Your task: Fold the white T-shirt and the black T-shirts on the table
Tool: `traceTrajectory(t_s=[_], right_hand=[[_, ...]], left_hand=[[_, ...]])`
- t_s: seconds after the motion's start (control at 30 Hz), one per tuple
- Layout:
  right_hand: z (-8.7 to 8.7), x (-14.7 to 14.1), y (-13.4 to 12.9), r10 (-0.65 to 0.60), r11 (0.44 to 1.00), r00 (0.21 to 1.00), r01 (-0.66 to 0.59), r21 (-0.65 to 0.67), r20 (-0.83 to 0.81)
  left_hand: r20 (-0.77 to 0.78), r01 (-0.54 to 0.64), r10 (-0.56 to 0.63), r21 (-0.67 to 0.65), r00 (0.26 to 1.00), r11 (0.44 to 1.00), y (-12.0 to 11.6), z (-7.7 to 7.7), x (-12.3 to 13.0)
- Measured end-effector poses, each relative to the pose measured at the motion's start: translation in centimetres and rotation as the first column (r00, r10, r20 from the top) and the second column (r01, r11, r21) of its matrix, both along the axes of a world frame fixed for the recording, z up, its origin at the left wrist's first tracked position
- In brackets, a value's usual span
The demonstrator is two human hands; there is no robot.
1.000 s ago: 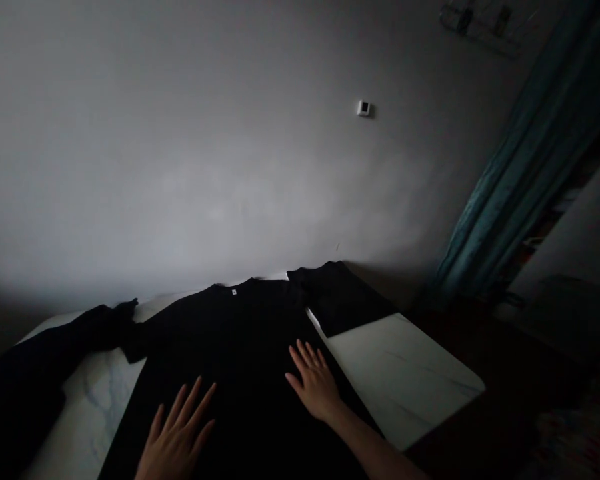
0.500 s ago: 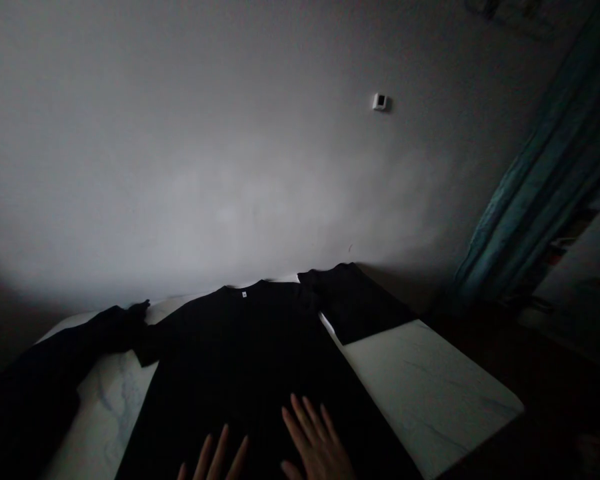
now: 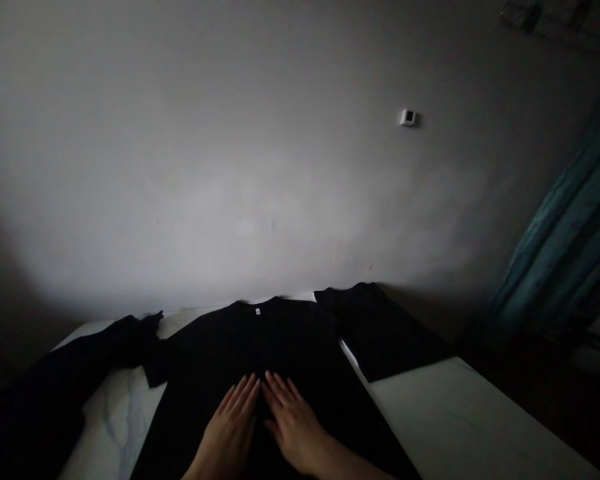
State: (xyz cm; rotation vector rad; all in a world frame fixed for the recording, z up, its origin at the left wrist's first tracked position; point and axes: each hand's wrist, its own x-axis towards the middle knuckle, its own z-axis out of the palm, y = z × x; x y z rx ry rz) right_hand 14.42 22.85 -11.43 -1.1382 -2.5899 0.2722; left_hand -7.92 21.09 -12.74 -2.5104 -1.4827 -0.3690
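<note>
A black T-shirt [image 3: 300,347] lies spread out on a white marbled table [image 3: 430,413], its collar with a small pale label toward the wall. Over the middle of the shirt, my left hand [image 3: 231,423] rests palm down with its fingers stretched forward. Beside it, my right hand [image 3: 291,417] lies flat on the cloth in the same way, the two sets of fingertips close together. Neither hand grips the fabric. The shirt's lower part runs out of view at the bottom.
Dark crumpled cloth [image 3: 55,393] covers the table's left side. A folded black cloth [image 3: 385,333] lies at the back right, by the right sleeve. Behind the table rises a grey wall [image 3: 205,167] with a small white device [image 3: 408,118]. A teal curtain [image 3: 560,233] hangs at right.
Both hands have moved forward up the shirt and closer together. The camera view has shifted, so the table and wall sit lower and the curtain is further right.
</note>
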Motion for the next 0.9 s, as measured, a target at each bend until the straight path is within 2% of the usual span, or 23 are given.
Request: traceTrajectory(t_s=[0.03, 0.07, 0.13, 0.2, 0.3, 0.4, 0.47, 0.6, 0.7, 0.8, 0.9], right_hand=[[0.8, -2.5, 2.1, -0.006, 1.000, 1.000, 0.005, -0.027, -0.018], [1.5, -4.2, 4.2, -0.064, 0.996, 0.998, 0.062, -0.057, -0.028], [2.1, -5.6, 8.4, -0.162, 0.984, 0.986, 0.158, -0.079, -0.036], [2.2, -4.7, 12.4, -0.214, 0.974, 0.977, 0.212, -0.077, -0.017], [2.3, -1.7, 17.3, -0.317, 0.944, 0.947, 0.321, -0.078, 0.059], [2.3, 0.7, 20.7, -0.458, 0.880, 0.881, 0.468, -0.078, 0.115], [2.2, 1.4, 22.2, -0.510, 0.849, 0.851, 0.521, -0.081, 0.128], [1.8, 1.6, 23.4, -0.537, 0.834, 0.835, 0.547, -0.069, 0.120], [1.9, 1.3, 22.9, -0.546, 0.830, 0.831, 0.554, -0.065, 0.107], [2.1, 0.7, 20.8, -0.583, 0.804, 0.806, 0.590, -0.071, 0.103], [2.0, 0.4, 17.0, -0.583, 0.807, 0.810, 0.586, -0.066, 0.068]], left_hand=[[-0.002, -0.048, 0.048, -0.019, 0.999, 0.999, 2.8, 0.7, 1.1], [-0.006, -0.122, 0.121, -0.060, 0.993, 0.991, 5.3, 1.3, 1.9], [-0.011, -0.278, 0.279, -0.112, 0.960, 0.954, 9.3, 2.3, 2.1], [-0.026, -0.378, 0.378, -0.129, 0.925, 0.917, 11.8, 2.9, 0.8], [-0.066, -0.422, 0.417, -0.148, 0.906, 0.894, 14.0, 3.4, -2.2], [-0.092, -0.458, 0.449, -0.153, 0.889, 0.876, 15.6, 3.1, -4.7], [-0.074, -0.491, 0.485, -0.128, 0.871, 0.862, 16.4, 2.6, -5.6], [-0.010, -0.523, 0.525, -0.098, 0.851, 0.847, 17.1, 1.7, -6.2], [-0.012, -0.509, 0.511, -0.101, 0.860, 0.855, 16.9, 2.2, -6.0], [-0.025, -0.540, 0.540, -0.086, 0.841, 0.837, 16.2, 3.3, -5.0], [-0.048, -0.643, 0.641, -0.068, 0.766, 0.763, 14.5, 4.0, -3.0]])
